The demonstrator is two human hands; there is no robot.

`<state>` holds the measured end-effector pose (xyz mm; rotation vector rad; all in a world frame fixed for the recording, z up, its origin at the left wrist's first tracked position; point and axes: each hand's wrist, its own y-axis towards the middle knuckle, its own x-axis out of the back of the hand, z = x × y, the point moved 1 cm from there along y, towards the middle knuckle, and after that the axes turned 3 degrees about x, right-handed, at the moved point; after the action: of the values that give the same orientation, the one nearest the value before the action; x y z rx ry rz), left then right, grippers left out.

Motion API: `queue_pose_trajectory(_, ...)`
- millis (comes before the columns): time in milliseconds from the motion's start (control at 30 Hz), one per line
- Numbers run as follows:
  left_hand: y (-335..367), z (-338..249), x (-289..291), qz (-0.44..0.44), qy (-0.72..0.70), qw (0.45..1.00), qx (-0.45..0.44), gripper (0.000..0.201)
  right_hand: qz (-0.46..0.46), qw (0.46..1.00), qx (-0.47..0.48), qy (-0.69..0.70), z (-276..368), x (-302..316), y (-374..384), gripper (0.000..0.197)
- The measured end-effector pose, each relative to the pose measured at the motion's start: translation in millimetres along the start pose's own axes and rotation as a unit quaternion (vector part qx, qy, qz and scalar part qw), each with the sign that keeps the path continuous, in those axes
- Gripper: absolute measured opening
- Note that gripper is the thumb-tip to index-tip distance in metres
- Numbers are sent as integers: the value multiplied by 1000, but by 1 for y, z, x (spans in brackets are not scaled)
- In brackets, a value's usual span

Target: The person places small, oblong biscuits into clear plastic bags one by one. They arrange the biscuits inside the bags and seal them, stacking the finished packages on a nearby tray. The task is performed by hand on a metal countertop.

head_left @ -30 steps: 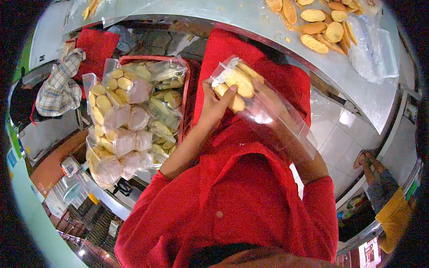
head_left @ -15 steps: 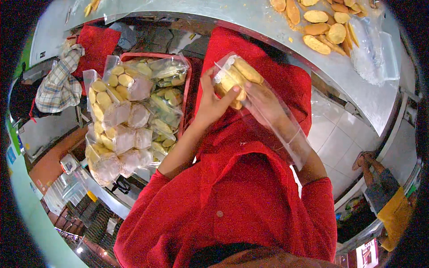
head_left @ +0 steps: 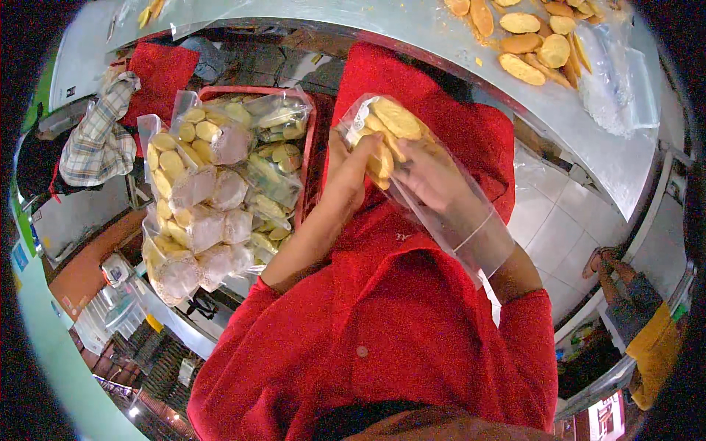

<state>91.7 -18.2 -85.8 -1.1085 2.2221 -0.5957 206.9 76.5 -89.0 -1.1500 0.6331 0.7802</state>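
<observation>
Over my red-covered lap, my left hand point(head_left: 350, 170) is closed round the bottom end of a clear plastic bag point(head_left: 482, 239), its thumb pressing the slices from outside. Inside that end lie several pale yellow, oval toasted bread slices point(head_left: 397, 117). My right hand point(head_left: 434, 176) reaches into the bag, which sleeves its wrist and part of the forearm. Its fingers are at the slices, blurred and partly hidden by plastic, so their grip is unclear. The bag's open end lies round my right forearm.
A red crate point(head_left: 312, 147) left of my lap holds several filled clear bags point(head_left: 195, 187). On the metal table point(head_left: 412, 26) ahead lie loose toasted slices point(head_left: 522, 67) and a stack of clear plastic bags point(head_left: 614, 88). Another person in a yellow top point(head_left: 654, 356) is at the lower right.
My left hand has shifted its grip, its thumb moving up and left along the slices. The slices are turned, and the bag's open end has slid slightly down my right forearm.
</observation>
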Motion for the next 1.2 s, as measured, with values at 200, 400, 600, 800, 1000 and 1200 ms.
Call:
queue_pose_trajectory(200,1,8,3,30,-37,999,10,61,62,997,46,-14,8,0,2,41)
queue_pose_trajectory(400,-6,3,-1,67,-15,998,-9,66,66,961,33,-265,5,28,8,46)
queue_pose_trajectory(600,-6,-10,4,119,42,991,38,70,62,985,40,-156,12,6,-11,52)
queue_pose_trajectory(800,-17,-13,-8,163,34,985,50,77,54,997,17,-56,10,18,-21,53)
queue_pose_trajectory(1000,-23,-8,-10,171,-15,982,81,79,-32,995,-74,-55,12,27,-37,51)
queue_pose_trajectory(1200,-27,-1,-5,145,47,985,81,84,-107,991,-83,-22,12,42,-61,44)
